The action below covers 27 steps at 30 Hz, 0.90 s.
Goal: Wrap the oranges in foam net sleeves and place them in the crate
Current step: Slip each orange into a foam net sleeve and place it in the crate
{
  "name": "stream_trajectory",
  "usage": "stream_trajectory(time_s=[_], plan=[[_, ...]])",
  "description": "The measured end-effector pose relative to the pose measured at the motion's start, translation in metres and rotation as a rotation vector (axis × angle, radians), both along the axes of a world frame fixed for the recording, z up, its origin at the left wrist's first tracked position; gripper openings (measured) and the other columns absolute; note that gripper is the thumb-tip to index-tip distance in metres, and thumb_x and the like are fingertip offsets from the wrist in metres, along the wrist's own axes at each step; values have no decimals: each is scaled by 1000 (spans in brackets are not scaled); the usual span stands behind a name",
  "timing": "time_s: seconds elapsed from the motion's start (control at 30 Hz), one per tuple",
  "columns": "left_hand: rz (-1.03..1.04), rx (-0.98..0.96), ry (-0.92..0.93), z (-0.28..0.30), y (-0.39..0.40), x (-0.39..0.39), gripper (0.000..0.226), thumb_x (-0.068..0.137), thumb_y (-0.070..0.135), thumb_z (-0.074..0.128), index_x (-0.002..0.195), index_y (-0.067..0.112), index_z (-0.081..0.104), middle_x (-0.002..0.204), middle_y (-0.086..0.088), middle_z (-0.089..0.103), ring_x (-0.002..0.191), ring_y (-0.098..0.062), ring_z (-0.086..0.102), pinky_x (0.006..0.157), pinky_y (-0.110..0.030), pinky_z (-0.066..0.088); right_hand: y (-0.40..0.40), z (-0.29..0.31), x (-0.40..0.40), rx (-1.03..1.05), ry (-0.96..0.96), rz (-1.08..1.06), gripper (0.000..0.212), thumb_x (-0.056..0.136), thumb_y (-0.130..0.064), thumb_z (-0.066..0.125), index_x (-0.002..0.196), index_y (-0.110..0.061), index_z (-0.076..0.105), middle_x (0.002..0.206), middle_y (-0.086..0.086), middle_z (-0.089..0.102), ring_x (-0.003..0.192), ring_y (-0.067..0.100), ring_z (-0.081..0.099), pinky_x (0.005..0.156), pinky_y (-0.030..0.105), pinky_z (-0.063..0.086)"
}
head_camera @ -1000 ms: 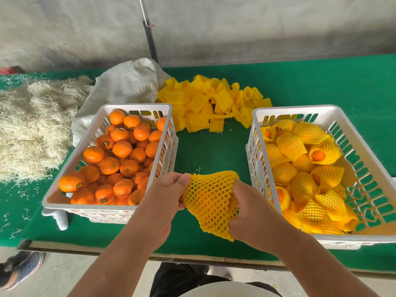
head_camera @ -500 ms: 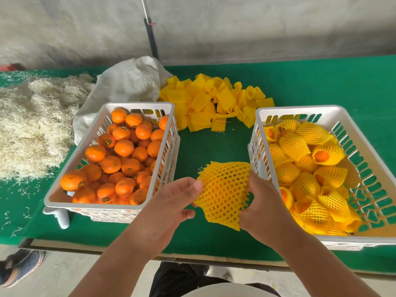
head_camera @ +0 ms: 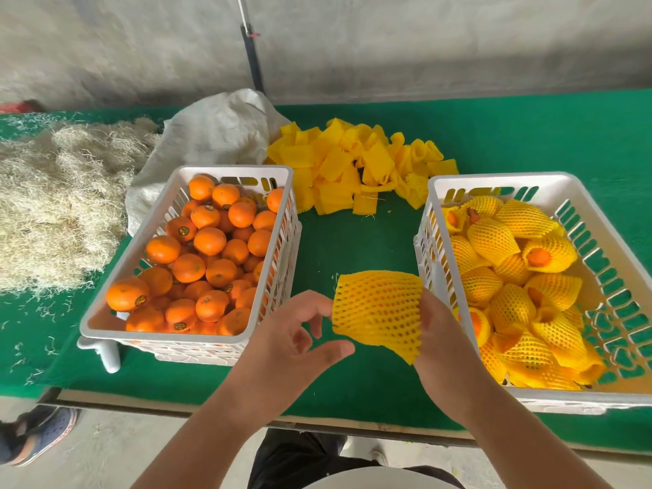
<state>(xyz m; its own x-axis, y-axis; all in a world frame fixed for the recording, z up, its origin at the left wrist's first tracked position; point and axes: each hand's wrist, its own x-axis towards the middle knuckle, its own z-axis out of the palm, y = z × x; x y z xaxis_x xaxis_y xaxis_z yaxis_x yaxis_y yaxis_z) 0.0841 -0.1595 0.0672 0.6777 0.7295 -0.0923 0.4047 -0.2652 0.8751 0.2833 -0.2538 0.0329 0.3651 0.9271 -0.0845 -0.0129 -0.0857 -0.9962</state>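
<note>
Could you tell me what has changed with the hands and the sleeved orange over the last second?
The left hand let go of the wrapped orange and opened. The right hand alone now grips it and has carried it rightward, up to the crate of wrapped oranges. The crate of bare oranges and the sleeve pile stayed put.

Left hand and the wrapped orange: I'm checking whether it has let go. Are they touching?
Apart. In the head view the left hand is open, with green cloth showing between its fingertips and the wrapped orange, which the right hand grips alone.
</note>
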Motion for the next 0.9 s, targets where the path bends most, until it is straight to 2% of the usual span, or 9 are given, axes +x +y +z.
stream_trajectory(time_s=[0.1,0.23,0.33,0.4,0.57,0.63,0.73,0.8,0.9], plan=[[1,73,2,6,-5,3,14,94,40,73,93,42,60,87,7,57,69,-28,53,58,-29,43,-1,-1,-4,8,130,13,55,66,-84,78,108,-48,75,104,-4,78,109,24,73,94,48,61],[-63,105,83,5,-3,-3,11,103,36,65,97,34,55,91,5,62,83,-22,59,77,-37,49,-2,8,3,-6,107,75,63,61,-90,75,108,-48,75,104,-6,79,106,14,74,84,30,64],[-106,129,120,8,0,-5,10,105,35,63,100,38,54,95,8,63,91,-16,59,80,-34,50,-3,18,12,-66,-7,143,42,76,-75,73,110,-51,72,105,-15,78,104,2,72,75,12,57],[-119,150,127,11,0,-5,11,104,35,62,100,40,54,99,11,63,97,-14,58,85,-31,49,-4,22,18,-108,-52,192,31,84,-57,68,112,-46,73,105,-18,78,104,0,71,74,9,55],[-140,111,49,11,-5,0,7,107,30,59,112,26,60,101,6,64,80,-18,59,73,-38,52,-8,21,34,-147,-5,322,39,92,-49,69,131,-44,68,127,-15,74,122,3,66,99,25,56],[-155,107,8,12,-8,3,5,108,25,59,113,24,59,100,7,62,72,-13,53,67,-31,47,-9,18,40,-137,153,386,45,92,-46,74,135,-41,66,136,-5,71,129,16,65,108,43,54],[-169,85,-31,11,-8,5,6,109,22,57,113,26,59,104,4,64,79,-16,58,74,-36,52,-13,16,52,-85,408,529,51,99,-38,72,147,-31,58,147,12,63,134,38,61,107,53,54],[-167,57,-52,11,-6,4,7,110,24,56,115,27,58,106,2,65,89,-29,61,82,-49,55,-14,16,56,-65,387,545,50,102,-32,70,150,-27,56,146,14,63,130,42,63,104,52,56],[-162,71,-84,9,-5,3,1,106,33,54,106,34,54,92,9,57,76,-22,51,69,-34,46,-13,15,55,-53,230,419,46,98,-32,76,141,-24,65,130,9,74,106,37,76,92,46,62]])
